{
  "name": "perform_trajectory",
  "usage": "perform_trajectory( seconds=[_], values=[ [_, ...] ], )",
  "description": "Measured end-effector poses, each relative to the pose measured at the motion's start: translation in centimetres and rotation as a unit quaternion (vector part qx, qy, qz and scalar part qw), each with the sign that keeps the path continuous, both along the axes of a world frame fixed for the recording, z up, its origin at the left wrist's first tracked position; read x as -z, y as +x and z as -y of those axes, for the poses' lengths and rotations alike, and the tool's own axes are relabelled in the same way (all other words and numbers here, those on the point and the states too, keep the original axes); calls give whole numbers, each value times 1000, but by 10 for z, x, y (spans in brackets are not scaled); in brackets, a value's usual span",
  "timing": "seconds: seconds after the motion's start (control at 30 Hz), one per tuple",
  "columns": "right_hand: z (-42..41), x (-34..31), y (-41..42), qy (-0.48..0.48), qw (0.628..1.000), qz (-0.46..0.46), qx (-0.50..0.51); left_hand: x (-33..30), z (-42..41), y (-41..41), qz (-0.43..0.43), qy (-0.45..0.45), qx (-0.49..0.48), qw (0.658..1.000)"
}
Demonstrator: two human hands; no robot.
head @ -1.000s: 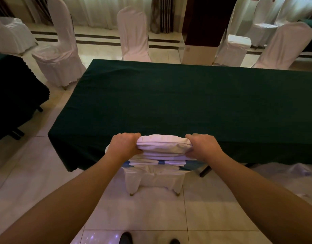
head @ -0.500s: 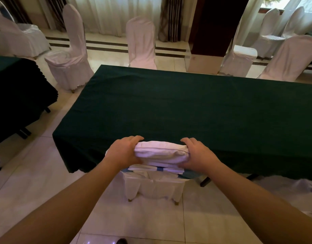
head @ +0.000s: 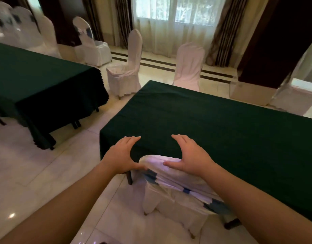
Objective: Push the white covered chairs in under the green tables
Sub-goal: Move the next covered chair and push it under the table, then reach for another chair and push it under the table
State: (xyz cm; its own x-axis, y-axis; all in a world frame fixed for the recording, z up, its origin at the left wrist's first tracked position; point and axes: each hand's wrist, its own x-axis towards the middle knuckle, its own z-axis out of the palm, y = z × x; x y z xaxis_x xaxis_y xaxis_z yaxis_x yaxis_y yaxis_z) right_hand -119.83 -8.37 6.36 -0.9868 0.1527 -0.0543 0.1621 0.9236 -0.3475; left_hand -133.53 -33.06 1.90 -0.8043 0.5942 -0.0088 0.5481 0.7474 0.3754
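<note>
A white covered chair (head: 171, 189) with a blue sash stands pushed in against the near edge of the green table (head: 222, 131); its seat is hidden under the cloth. My left hand (head: 122, 154) hovers open at the left end of the chair's backrest top, thumb just touching the cover. My right hand (head: 188, 157) is open above the right part of the backrest, fingers spread over the table edge, holding nothing.
A second green table (head: 37, 85) stands to the left across a tiled aisle. Several white covered chairs stand away from the tables, one (head: 125, 71) off the far left corner, one (head: 188, 66) behind the far edge. A dark pillar (head: 268, 50) rises at the back right.
Both hands have let go of the chair's backrest and opened above it. My view has swung left and up, bringing the second table and the window into sight.
</note>
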Motion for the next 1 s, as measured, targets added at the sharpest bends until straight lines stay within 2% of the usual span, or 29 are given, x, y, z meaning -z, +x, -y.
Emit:
perform_trajectory(
  seconds=[0.17,0.33,0.57,0.77,1.0],
  values=[
    [65,-11,-85,49,997,-5,-55,-26,78,-55,-28,16,-62,998],
    [154,-14,-196,72,994,0,-80,-32,174,-144,-40,49,-110,992],
    [267,-37,-343,39,997,-42,-56,-50,306,-304,-37,58,-128,989],
    [307,-59,-443,10,997,-68,-29,-63,344,-413,-42,66,-110,991],
    [298,-47,-601,-18,995,-103,7,-79,317,-573,-54,90,-72,992]
  ],
)
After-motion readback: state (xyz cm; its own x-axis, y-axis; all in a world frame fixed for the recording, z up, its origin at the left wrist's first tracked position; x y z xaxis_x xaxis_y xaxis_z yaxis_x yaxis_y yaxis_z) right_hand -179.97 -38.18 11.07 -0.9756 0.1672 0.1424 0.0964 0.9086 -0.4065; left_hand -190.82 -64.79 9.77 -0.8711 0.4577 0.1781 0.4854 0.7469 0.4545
